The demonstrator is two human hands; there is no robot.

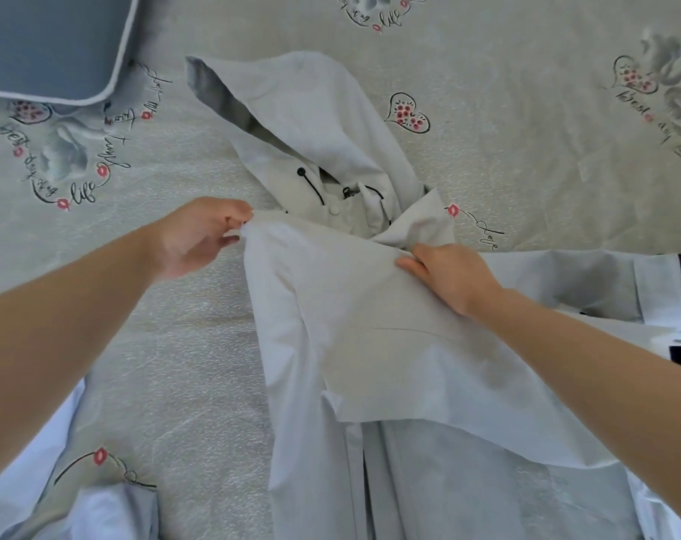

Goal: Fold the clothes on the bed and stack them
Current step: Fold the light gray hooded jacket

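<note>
While both hands grip a pale jacket (370, 325), patterned bedsheet (175, 305) lies beneath.

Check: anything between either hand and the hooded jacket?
Nothing visible. The left hand already pinches the jacket at its left shoulder corner; the right hand grips a fold near the collar.

A light grey jacket (370, 344) with a hood lies flat in the middle of the bed. The hood points far away. One side is folded over the front. Black cords hang at the neck.
</note>
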